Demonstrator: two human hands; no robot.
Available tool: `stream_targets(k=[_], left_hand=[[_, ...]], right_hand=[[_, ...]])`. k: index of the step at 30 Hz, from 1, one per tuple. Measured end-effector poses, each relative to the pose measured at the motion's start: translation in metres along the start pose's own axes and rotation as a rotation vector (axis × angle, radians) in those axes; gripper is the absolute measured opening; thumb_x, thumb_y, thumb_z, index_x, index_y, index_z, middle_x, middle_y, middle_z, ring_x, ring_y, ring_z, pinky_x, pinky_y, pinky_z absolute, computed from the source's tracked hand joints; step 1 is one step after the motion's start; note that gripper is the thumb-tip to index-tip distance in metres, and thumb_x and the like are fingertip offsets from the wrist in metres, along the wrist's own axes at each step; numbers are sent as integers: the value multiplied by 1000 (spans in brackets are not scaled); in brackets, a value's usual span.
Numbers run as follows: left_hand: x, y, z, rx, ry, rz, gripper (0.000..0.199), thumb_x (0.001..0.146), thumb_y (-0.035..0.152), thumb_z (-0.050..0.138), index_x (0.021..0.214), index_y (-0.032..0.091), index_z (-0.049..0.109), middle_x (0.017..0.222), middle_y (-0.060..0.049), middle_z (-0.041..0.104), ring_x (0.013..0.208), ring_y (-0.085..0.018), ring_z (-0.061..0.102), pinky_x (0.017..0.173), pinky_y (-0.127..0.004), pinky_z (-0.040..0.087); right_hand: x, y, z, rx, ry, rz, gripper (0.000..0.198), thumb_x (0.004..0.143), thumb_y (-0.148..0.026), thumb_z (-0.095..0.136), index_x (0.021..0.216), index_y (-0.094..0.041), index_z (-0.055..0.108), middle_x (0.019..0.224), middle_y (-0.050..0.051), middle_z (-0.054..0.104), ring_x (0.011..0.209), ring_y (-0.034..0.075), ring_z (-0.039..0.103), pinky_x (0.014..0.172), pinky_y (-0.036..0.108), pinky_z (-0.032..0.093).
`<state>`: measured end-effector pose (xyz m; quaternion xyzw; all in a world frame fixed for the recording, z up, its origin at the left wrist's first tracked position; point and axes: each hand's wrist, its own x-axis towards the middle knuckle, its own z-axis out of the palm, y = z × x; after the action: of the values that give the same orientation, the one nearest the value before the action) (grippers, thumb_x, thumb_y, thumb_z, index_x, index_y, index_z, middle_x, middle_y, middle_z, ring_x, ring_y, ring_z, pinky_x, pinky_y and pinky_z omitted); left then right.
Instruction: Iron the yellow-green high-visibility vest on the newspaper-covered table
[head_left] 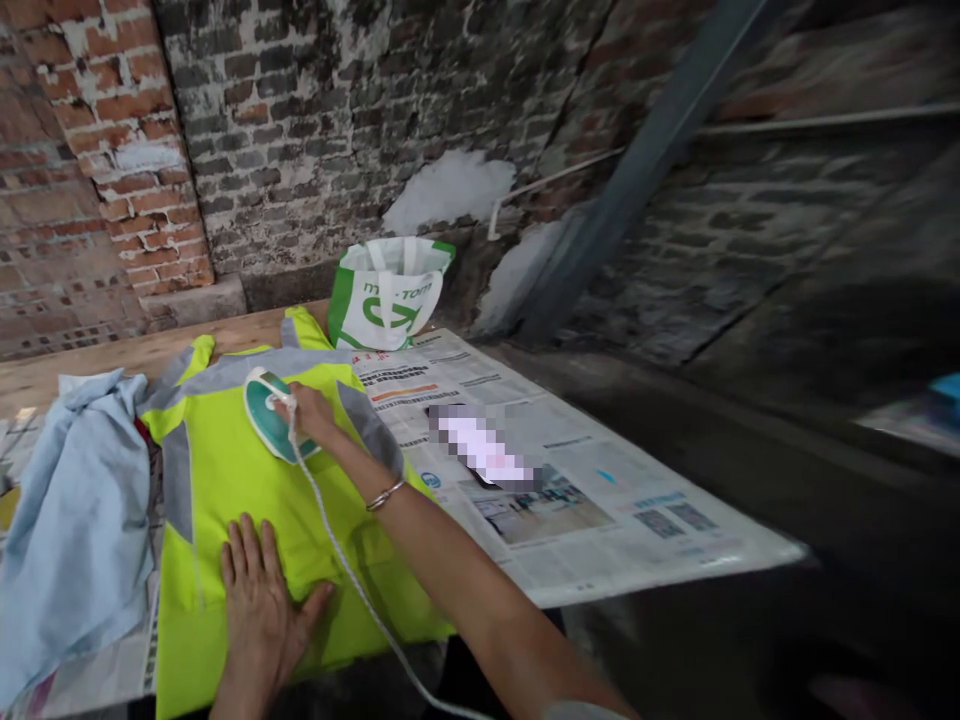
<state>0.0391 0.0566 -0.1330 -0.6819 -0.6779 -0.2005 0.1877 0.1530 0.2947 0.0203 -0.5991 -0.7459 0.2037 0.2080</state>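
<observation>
A neon yellow shirt with grey bands (240, 490) lies spread over the newspaper-covered table. My right hand (309, 412) is closed round the handle of a teal and white clothes iron (264, 420), which rests on the upper part of the shirt. From the iron a white braided cord (335, 540) runs down past my right forearm to the bottom edge of the view. Nearer to me, my left hand (262, 605) lies flat on the lower part of the shirt with its fingers stretched out.
Left of the shirt lies a crumpled light blue cloth (79, 510). A green and white bag (390, 298) stands at the back, before a brick wall (300, 130). To the right, a phone with a blurred screen (484, 450) lies on newspaper (600, 560). A slanted beam (645, 170) rises beyond.
</observation>
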Motion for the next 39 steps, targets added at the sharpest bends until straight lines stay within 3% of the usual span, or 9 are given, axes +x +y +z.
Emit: stream_targets(k=[4,10,16,20,23,27,33,36,39], left_hand=[[0,2,2,-3,6,-12,97,91,72,57,157,2,45,163,-34,43,154,-50,36,119,-70,37],[2,1,2,1,18,-4,94,92,70,57,155,1,46,162,-35,44,154,-50,37,118,-69,37],[4,1,0,6,17,1,95,91,70,58,153,-1,47,161,-36,44,153,-51,39,119,-70,37],[4,5,-2,-4,8,-10,96,90,71,60,153,-1,48,161,-36,44,154,-51,36,119,-70,36],[3,6,-4,12,-7,-20,97,89,71,61,154,1,47,163,-34,43,155,-49,36,120,-68,35],[3,2,-8,33,-11,-4,96,89,72,60,152,0,50,160,-34,46,153,-49,40,120,-66,36],[14,-7,-8,7,-34,7,98,92,76,51,149,-4,54,157,-36,49,150,-52,42,120,-69,35],[19,-10,-5,12,-26,27,99,93,77,47,146,-6,56,154,-38,51,148,-53,45,118,-69,37],[20,-10,-5,9,-30,29,100,92,77,47,146,-6,56,154,-39,51,147,-53,46,118,-70,36]], right_hand=[[10,32,-18,-29,94,141,33,104,-39,57,122,-15,71,121,18,77,112,28,74,81,29,53],[2,37,-30,-36,109,168,27,101,-34,61,115,-14,73,119,19,77,113,30,73,80,29,52],[-66,55,-34,22,50,51,21,100,-39,62,99,-20,72,97,11,79,94,27,75,71,28,49],[-128,73,-22,130,98,-12,20,98,-38,59,104,-23,70,86,6,78,81,25,74,67,28,49],[-146,77,-17,126,131,-1,24,98,-41,57,108,-24,71,86,7,78,82,28,76,68,31,51],[-119,56,-20,24,141,122,23,99,-38,59,107,-21,73,91,10,79,92,30,77,71,31,52],[-27,14,-29,1,126,220,30,105,-33,54,123,-14,69,115,15,79,109,26,75,80,28,52],[4,11,-31,22,125,181,28,104,-29,57,124,-13,69,120,17,78,111,25,74,81,26,51],[4,20,-31,39,88,81,21,101,-33,64,112,-17,72,115,12,79,106,23,74,78,24,49]])
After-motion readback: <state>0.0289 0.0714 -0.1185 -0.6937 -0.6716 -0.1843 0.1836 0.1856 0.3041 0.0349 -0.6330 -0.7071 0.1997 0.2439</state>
